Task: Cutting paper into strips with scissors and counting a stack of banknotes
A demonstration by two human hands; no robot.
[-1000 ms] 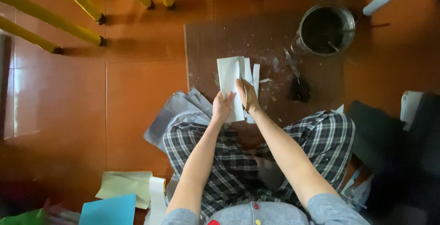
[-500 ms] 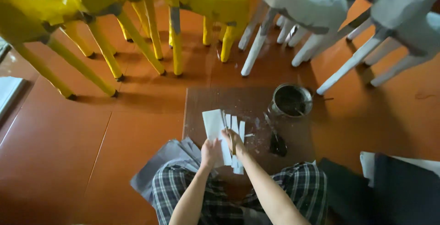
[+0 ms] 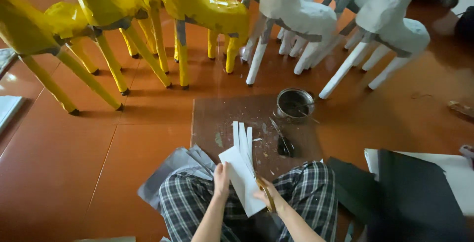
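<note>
The person sits on the reddish floor [image 3: 74, 173] in checked trousers [image 3: 296, 192], both arms reaching forward over the lap. The left hand [image 3: 220, 179] lies on the near left edge of a white sheet of paper [image 3: 240, 175], fingers closed on it to hold it steady. The right hand [image 3: 269, 200] grips a pair of scissors with yellowish handles [image 3: 264, 192], its fingers curled through the loops, the blades lying against the right side of the sheet. The far end of the paper is cut into long narrow strips [image 3: 242, 136] that fan out over a brown board [image 3: 212, 118] lying flat on the floor.

On that board, to the right of the strips, rests a small dark brush [image 3: 282, 141], and just beyond it stands a round metal pot [image 3: 295, 105]. Grey sheets [image 3: 170, 170] lie beside the left knee. To the right lie black sheets [image 3: 414, 192] over a white one [image 3: 454, 168].

At the far side stand long-legged animal figures in a row, yellow figures [image 3: 197, 10] on the left and white figures [image 3: 306, 20] on the right.
</note>
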